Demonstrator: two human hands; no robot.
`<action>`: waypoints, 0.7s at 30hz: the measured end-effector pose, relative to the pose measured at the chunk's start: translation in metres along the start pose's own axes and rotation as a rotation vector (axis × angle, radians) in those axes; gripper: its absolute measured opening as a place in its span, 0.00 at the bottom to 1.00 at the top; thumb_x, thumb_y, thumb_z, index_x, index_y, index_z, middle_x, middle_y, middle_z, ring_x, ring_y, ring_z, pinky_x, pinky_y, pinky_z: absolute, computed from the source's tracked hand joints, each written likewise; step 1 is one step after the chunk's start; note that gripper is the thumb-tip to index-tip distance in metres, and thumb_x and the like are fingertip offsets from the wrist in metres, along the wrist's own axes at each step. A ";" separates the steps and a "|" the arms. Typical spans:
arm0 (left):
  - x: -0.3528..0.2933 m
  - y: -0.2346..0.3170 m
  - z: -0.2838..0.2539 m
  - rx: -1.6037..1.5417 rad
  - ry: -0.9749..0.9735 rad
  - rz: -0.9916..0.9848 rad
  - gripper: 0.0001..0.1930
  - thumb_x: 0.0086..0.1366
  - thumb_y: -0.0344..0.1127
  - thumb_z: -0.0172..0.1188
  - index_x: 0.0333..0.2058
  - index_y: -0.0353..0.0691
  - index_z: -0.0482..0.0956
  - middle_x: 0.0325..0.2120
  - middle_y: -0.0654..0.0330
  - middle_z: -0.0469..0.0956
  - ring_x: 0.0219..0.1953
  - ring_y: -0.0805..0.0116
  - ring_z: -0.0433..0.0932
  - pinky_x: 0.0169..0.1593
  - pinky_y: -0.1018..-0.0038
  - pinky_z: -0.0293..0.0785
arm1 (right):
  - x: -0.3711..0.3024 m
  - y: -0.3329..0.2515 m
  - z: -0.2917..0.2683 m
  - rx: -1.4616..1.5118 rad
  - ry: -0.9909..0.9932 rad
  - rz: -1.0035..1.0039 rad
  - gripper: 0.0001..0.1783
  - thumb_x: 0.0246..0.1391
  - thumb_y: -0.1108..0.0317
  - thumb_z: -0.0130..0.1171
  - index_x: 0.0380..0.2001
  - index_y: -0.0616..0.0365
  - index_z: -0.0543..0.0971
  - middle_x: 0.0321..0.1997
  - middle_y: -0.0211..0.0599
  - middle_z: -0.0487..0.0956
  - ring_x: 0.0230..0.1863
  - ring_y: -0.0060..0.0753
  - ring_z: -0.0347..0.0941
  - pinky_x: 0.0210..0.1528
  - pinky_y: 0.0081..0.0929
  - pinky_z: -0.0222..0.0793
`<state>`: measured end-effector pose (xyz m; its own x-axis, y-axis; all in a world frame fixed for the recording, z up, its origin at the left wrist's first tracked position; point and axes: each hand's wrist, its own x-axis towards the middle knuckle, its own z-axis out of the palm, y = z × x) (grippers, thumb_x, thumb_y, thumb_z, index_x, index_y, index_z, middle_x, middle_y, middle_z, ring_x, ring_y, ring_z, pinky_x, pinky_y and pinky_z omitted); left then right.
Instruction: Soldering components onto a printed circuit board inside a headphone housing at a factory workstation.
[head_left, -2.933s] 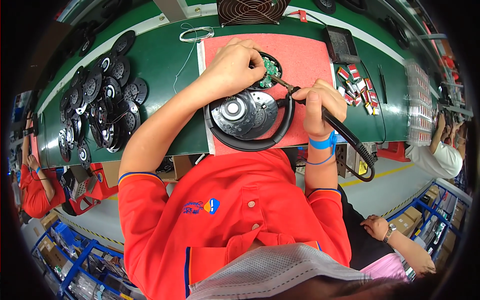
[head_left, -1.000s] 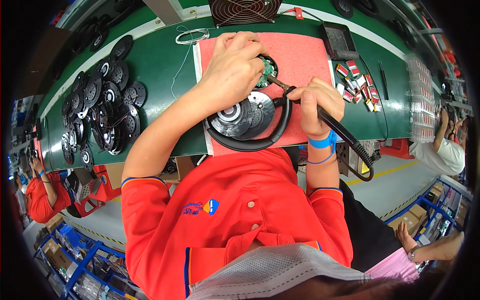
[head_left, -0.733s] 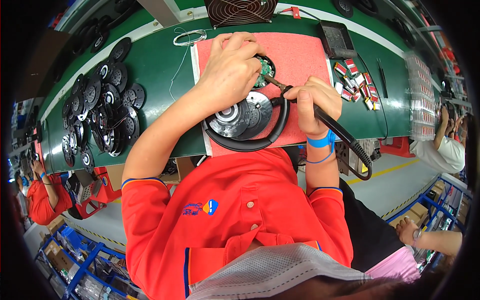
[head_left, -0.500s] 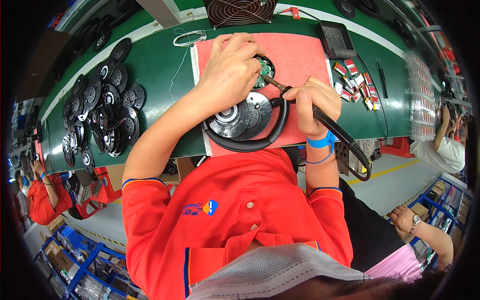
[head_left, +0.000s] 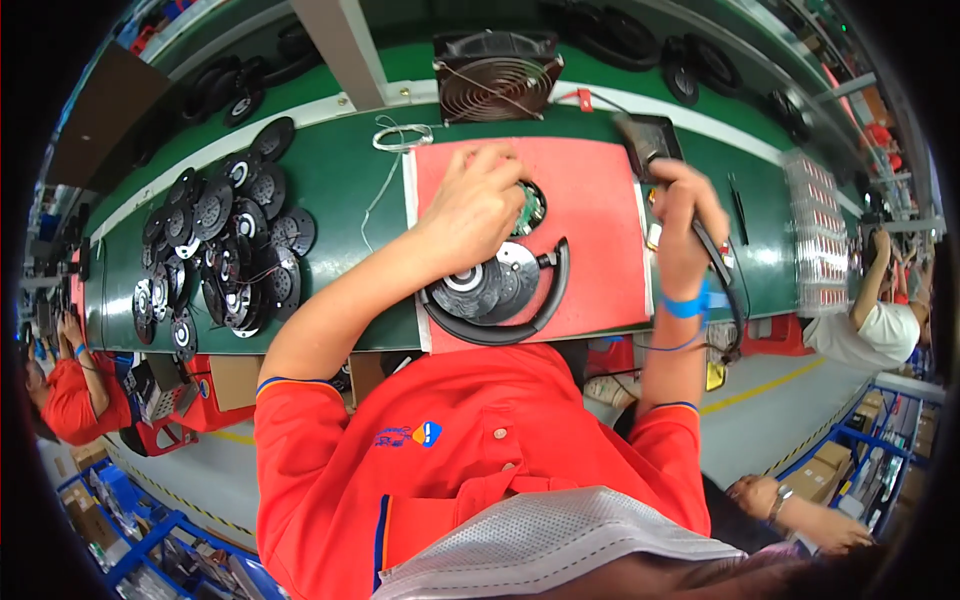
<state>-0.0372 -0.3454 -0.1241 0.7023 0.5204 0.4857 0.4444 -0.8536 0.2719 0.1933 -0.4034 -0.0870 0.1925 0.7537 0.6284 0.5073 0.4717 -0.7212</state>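
Note:
On a pink mat [head_left: 600, 240], my left hand [head_left: 478, 200] curls its fingers at the rim of a headphone ear cup with a green circuit board [head_left: 528, 212] exposed; its fingertips are partly hidden. The headset's black headband [head_left: 562, 290] arcs below, with round black and silver speaker plates [head_left: 512, 282] inside the curve. My right hand [head_left: 690, 205], blurred by motion, is closed round a soldering iron [head_left: 638, 142]. Its tip end is over the black tray [head_left: 660, 130] at the mat's far right corner, and its black cable [head_left: 740, 300] hangs past the wrist.
Many round black speaker plates [head_left: 240, 225] lie piled at left. A coil of white wire [head_left: 402, 135] and a fan [head_left: 500, 88] stand beyond the mat. Tweezers [head_left: 738, 205] lie right, near stacked clear trays [head_left: 818, 235]. Other people work at both sides.
My right hand has drawn the soldering iron away from the circuit board, rightward to the black tray. The left hand stays at the ear cup. The whole view has shifted slightly.

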 end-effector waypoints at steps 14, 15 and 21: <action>-0.119 0.078 -0.053 -0.216 -0.070 -0.274 0.13 0.52 0.34 0.64 0.37 0.41 0.75 0.39 0.58 0.73 0.34 0.59 0.77 0.36 0.68 0.75 | 0.168 0.165 -0.008 -0.748 -0.345 -0.209 0.13 0.52 0.67 0.60 0.41 0.52 0.72 0.34 0.45 0.77 0.39 0.53 0.75 0.39 0.37 0.69; -0.120 0.076 -0.048 -0.197 -0.030 -0.284 0.14 0.51 0.34 0.65 0.37 0.41 0.75 0.39 0.58 0.73 0.35 0.58 0.77 0.37 0.67 0.75 | 0.169 0.165 -0.006 -0.730 -0.386 -0.220 0.15 0.52 0.68 0.60 0.43 0.52 0.72 0.40 0.46 0.77 0.43 0.52 0.74 0.42 0.37 0.69; -0.131 0.069 -0.021 -0.370 0.107 -0.308 0.15 0.51 0.34 0.66 0.37 0.42 0.73 0.40 0.58 0.73 0.41 0.57 0.75 0.43 0.66 0.72 | 0.167 0.185 -0.012 -0.525 -0.462 -0.205 0.21 0.53 0.74 0.59 0.51 0.59 0.70 0.49 0.47 0.77 0.52 0.43 0.73 0.53 0.32 0.67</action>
<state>-0.1105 -0.4729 -0.1521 0.4996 0.7612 0.4135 0.3817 -0.6220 0.6837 0.3292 -0.1954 -0.1126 -0.2648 0.8447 0.4651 0.8536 0.4297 -0.2945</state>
